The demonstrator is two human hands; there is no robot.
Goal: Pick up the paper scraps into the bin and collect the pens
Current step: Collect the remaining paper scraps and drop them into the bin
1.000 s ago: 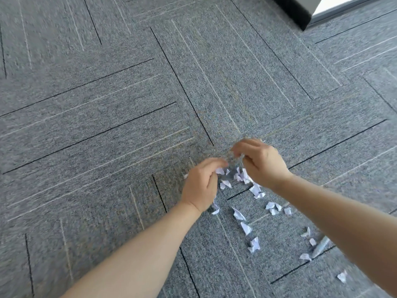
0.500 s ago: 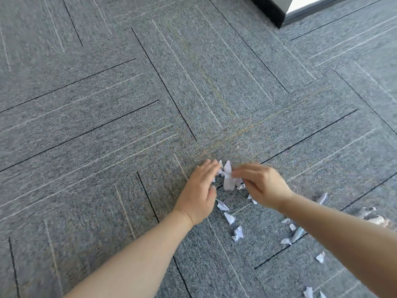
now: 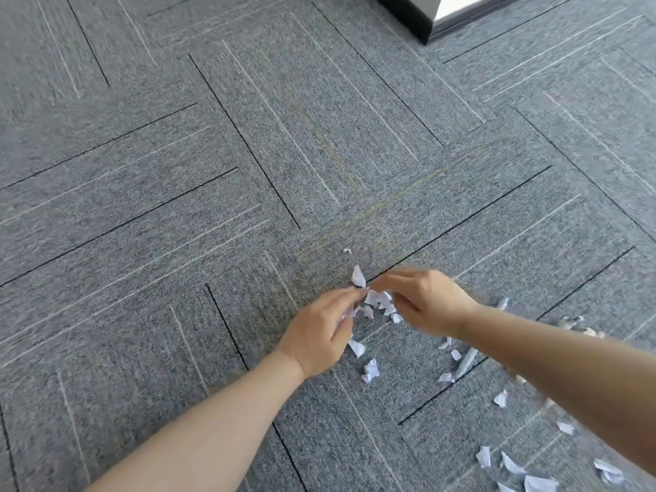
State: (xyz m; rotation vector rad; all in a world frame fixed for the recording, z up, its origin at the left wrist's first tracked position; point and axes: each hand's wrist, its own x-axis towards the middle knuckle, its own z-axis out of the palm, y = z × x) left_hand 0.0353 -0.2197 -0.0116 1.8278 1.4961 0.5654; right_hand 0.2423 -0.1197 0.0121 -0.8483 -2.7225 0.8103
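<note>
Several white paper scraps (image 3: pixel 380 300) lie bunched on the grey carpet between my two hands. My left hand (image 3: pixel 321 332) pinches a few scraps at its fingertips. My right hand (image 3: pixel 424 301) curls over the bunch from the right, fingers closed on scraps. One scrap (image 3: pixel 358 276) sticks up just above the fingertips. More scraps (image 3: pixel 370 371) lie below the hands and at the lower right (image 3: pixel 511 465). A grey pen (image 3: pixel 466 362) lies partly under my right forearm, and another pen (image 3: pixel 502 304) shows just beyond the right wrist. No bin is in view.
Grey carpet tiles (image 3: pixel 177 172) with dark and light lines cover the floor. A dark baseboard and a bright wall corner (image 3: pixel 429 16) stand at the top right. A blurred object (image 3: pixel 578 326) lies right of my right forearm.
Both hands have drawn closer together around the bunch of scraps. The view has shifted, so more scraps and the pens now show at the lower right.
</note>
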